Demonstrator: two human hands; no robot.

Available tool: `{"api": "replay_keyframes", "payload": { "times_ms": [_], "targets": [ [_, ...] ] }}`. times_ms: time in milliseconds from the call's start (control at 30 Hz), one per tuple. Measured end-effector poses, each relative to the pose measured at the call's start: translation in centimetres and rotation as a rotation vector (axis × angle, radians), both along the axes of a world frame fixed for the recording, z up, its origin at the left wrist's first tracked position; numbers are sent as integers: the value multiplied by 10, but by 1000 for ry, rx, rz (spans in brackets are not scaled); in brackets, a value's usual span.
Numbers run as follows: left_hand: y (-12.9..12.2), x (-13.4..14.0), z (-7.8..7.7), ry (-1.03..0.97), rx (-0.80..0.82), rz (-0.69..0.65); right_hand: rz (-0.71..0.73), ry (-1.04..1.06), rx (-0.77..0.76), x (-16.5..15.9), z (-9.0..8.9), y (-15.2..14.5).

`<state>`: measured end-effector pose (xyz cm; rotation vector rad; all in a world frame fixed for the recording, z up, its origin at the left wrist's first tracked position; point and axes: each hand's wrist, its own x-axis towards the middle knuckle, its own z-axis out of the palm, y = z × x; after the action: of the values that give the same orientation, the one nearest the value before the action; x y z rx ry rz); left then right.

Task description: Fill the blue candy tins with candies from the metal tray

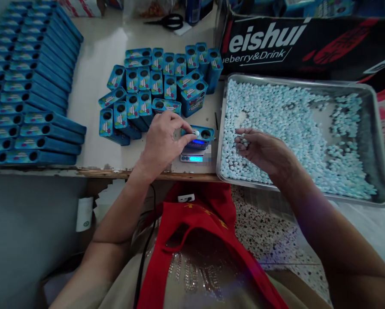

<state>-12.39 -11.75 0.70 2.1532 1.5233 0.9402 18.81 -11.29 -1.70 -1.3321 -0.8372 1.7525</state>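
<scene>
My left hand (165,139) reaches over a blue tin (208,133), its thumb and forefinger pinched on a small pale candy (196,133). The tin, which has a dark round hole in its top, rests on a small digital scale (186,158) with a lit blue display too blurred to read. Over the left part of a metal tray (303,194), my right hand (263,150) is curled, palm up, around several pale blue candies (243,140). Loose pale blue candies (276,111) cover most of the tray's bottom.
Upright blue tins (143,79) crowd the table behind the scale. Many more lie in tall stacks (37,81) at the left. A black carton (295,47) stands behind the tray. Black scissors (171,21) lie at the back, and the table's front edge (140,175) is worn.
</scene>
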Motion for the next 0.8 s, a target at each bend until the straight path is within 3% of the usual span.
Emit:
{"api": "replay_keyframes", "payload": {
  "times_ms": [200,333,567,800],
  "targets": [
    [10,19,-1,-13,-30,-115,66,-51,67,-10,12,-1],
    [11,25,3,-58,-23,-142,160,-166,216,-28,26,1],
    [-3,-21,-2,-178,36,-3,410,-710,692,-62,57,13],
    [-17,-54,-22,-214,-32,70,437,-798,727,-66,59,23]
  ]
}}
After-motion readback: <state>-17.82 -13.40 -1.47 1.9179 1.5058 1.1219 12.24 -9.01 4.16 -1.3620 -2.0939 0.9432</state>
